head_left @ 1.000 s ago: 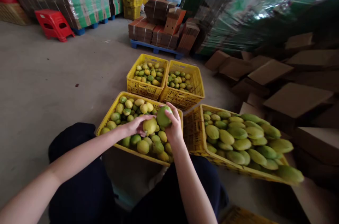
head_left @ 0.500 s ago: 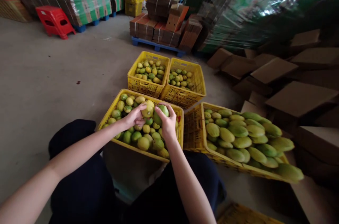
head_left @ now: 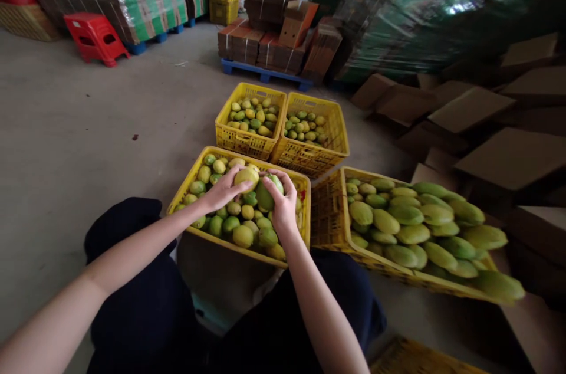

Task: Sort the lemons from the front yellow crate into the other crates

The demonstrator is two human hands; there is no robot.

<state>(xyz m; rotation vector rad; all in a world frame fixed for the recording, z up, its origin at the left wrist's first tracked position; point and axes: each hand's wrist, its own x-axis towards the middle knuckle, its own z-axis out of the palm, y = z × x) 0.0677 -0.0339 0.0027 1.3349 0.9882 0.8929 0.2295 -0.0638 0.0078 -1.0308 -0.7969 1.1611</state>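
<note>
Inspection, seemingly: left grip (head_left: pixel 226 190) clasps yellow fruit (head_left: pixel 247 175), right grip (head_left: pixel 285 202) green fruit (head_left: pixel 264 199), above crate (head_left: pixel 259 255); release would call for care.

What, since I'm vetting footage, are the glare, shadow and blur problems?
Head view: glare on the plastic wrap, upper right; head view: dark shadow among the cardboard boxes; head view: held yellow fruit fairly clear, rightmost long fruit soft, apparently stretched.

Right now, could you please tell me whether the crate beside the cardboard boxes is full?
Full: green fruit heaps up in the yellow crate and overhangs its right end.
</note>
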